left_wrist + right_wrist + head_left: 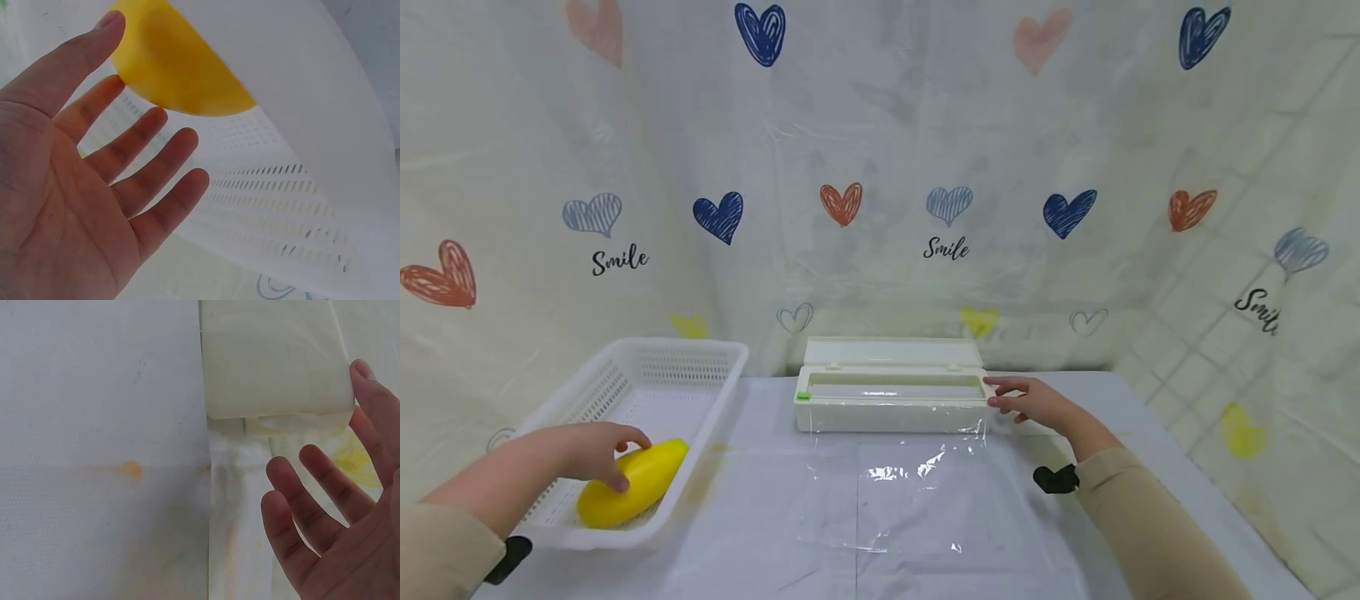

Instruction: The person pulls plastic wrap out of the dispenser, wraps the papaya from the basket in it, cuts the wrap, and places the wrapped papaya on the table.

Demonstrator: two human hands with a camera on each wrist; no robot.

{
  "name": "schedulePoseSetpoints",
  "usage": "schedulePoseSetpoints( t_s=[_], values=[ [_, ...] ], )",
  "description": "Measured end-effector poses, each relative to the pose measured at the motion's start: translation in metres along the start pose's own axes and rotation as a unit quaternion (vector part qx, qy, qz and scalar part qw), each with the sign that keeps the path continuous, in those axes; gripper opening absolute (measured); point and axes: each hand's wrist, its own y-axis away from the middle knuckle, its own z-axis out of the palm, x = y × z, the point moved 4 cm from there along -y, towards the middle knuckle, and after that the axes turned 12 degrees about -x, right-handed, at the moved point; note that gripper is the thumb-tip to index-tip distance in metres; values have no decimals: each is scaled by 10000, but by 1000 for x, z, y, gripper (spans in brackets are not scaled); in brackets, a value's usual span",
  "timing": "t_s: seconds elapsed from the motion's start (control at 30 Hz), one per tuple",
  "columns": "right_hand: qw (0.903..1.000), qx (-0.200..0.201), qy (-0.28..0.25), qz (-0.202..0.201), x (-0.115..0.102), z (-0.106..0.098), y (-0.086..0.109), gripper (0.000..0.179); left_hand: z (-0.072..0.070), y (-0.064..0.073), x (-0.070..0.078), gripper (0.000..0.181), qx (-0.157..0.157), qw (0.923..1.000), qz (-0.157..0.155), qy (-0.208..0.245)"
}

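A yellow oblong fruit (638,485) with a greenish tip lies in a white slotted plastic basket (735,367) on the left. Over it is my left hand (591,450), fingers spread and only slightly bent, thumb and index fingertips right at its skin; the left wrist view shows the palm (69,206) with nothing in it. At the middle back stands a white cling film dispenser (887,417), its lid (891,352) raised and a small green piece (803,396) at its left corner. My right hand (1037,404) has its fingertips at the dispenser's right end, fingers extended.
Clear film (902,500) stretches from the dispenser's front toward me over the white-covered table (737,533). Behind the table hangs a sheet (880,125) printed with hearts; the right table edge runs beside another such sheet.
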Motion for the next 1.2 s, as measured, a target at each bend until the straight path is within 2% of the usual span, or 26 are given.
schedulePoseSetpoints(
  t_s=[0.23,0.4,0.73,0.9,1.07,1.2],
  values=[
    [10000,12,-71,-28,2,1,-1,66,3,-11,0,79,3,9999,-53,-111],
    [10000,23,-59,5,0,1,-1,66,1,-17,3,78,69,9995,-95,-279],
    [9999,38,15,133,-2,2,1,67,0,-18,14,82,-55,9995,-198,-258],
    [9998,47,11,185,0,1,0,66,-3,-18,18,77,-112,9992,-245,-290],
    [9999,46,17,138,4,2,-1,66,-8,-17,13,76,-99,9994,-239,-223],
    [9999,78,-18,127,5,3,0,64,-17,-13,5,80,119,9997,-51,-208]
  ],
)
